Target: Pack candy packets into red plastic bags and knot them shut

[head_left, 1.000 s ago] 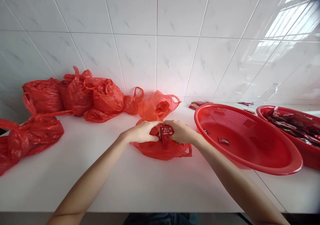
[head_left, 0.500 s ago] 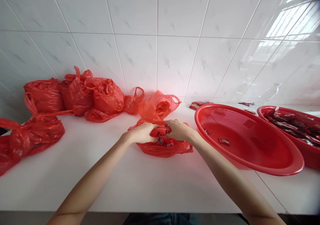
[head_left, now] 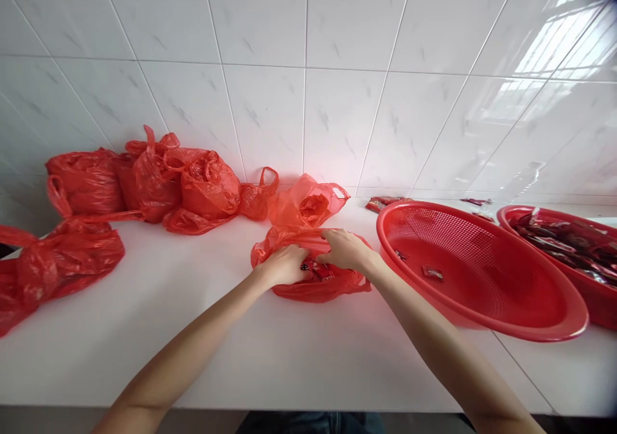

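The fingertips of the left grip (head_left: 289, 265) are hidden in the open red bag (head_left: 332, 290); whether anything is held cannot be told. The packets (head_left: 322, 271) inside are partly covered, their print too small to be read. The filled basin (head_left: 602, 312) is cut off by the right edge, the nearest left-hand bag (head_left: 72, 254) by the left.
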Demonstrator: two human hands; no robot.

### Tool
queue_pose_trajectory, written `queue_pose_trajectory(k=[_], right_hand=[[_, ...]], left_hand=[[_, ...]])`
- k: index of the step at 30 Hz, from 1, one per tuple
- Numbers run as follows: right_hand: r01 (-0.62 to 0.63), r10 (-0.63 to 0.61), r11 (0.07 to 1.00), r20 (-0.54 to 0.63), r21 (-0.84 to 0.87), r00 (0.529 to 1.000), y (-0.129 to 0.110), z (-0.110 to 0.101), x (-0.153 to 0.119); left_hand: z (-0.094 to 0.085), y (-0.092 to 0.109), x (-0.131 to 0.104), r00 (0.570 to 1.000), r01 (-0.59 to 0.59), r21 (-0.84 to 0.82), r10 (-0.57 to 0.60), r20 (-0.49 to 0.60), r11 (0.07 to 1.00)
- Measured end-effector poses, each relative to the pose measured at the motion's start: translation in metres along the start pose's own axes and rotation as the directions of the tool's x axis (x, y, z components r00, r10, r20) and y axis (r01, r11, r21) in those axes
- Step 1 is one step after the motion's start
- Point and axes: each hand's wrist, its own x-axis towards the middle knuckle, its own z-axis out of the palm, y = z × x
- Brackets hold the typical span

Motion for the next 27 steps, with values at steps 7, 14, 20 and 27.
queue_pose_trajectory(k=[7,14,20,27], right_hand=[[0.038,-0.034,0.993,-0.034,0.112,0.999,0.015,0.002,0.003],[0.265,-0.219,0.840,-0.151,0.474,0.964,0.017,0.007,0.000],[0.363,-0.183,0.666,-0.329,0.651,0.926,0.023,0.015,-0.001],[0.351,-0.170,0.636,-0.319,0.687,0.932,0.016,0.022,-0.003]], left_hand=[[-0.007,-0.009,0.001,0.998,0.055,0.000,-0.055,-0.014,0.999],[-0.026,-0.002,-0.005,0.992,-0.086,-0.297,0.053,-0.115,0.951],[-0.028,-0.002,-0.001,0.988,-0.061,-0.663,-0.047,-0.144,0.746],[-0.020,-0.007,0.003,0.978,-0.014,-0.765,-0.151,-0.145,0.643]])
